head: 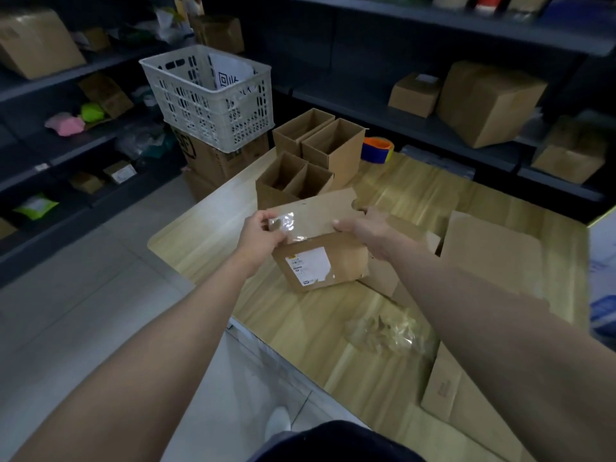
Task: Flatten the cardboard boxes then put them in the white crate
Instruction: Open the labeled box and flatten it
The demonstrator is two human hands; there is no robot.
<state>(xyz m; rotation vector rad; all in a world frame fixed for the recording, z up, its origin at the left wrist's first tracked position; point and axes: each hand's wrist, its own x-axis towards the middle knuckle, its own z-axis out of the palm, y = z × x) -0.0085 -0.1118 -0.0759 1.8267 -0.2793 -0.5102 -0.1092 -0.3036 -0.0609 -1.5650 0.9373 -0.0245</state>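
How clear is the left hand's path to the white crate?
Probably clear: only open air lies between the left hand and the white crate, but it is busy gripping the labelled box.

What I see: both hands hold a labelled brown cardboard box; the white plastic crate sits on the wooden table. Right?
No: the head view shows the white plastic crate on a brown carton beside the wooden table. Left hand and right hand hold the labelled brown cardboard box.

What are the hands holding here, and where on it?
A labelled cardboard box: the left hand grips its taped left edge, the right hand its right edge.
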